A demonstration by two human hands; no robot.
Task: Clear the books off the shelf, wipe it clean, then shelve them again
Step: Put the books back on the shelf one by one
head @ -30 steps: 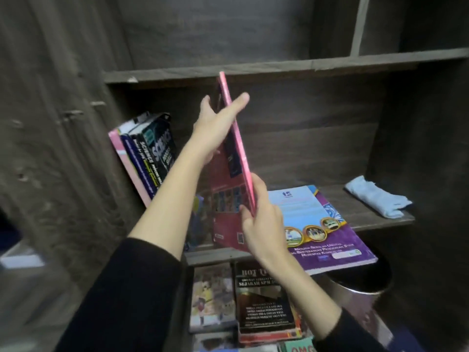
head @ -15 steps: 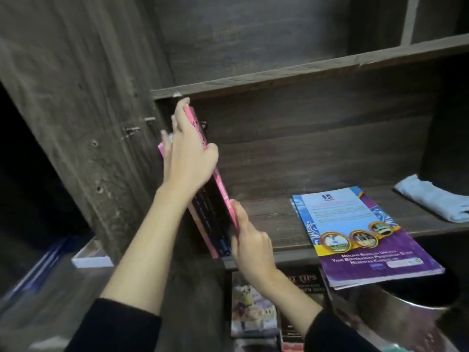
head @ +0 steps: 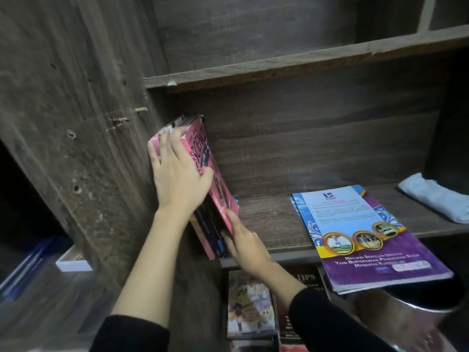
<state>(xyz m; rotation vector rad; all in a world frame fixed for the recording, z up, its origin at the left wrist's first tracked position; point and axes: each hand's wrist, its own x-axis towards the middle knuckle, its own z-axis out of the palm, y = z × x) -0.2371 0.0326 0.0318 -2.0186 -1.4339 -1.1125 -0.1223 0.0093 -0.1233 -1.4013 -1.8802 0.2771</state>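
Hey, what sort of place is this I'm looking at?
Likely a home or school study corner, though I can't be sure: a wooden bookshelf, schoolbooks leaning at its left end, a booklet lying flat, and more books stacked below.

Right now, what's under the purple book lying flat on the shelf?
Under the purple book lies another booklet; only its blue left edge peeks out, the rest is covered. Both rest on the wooden shelf.
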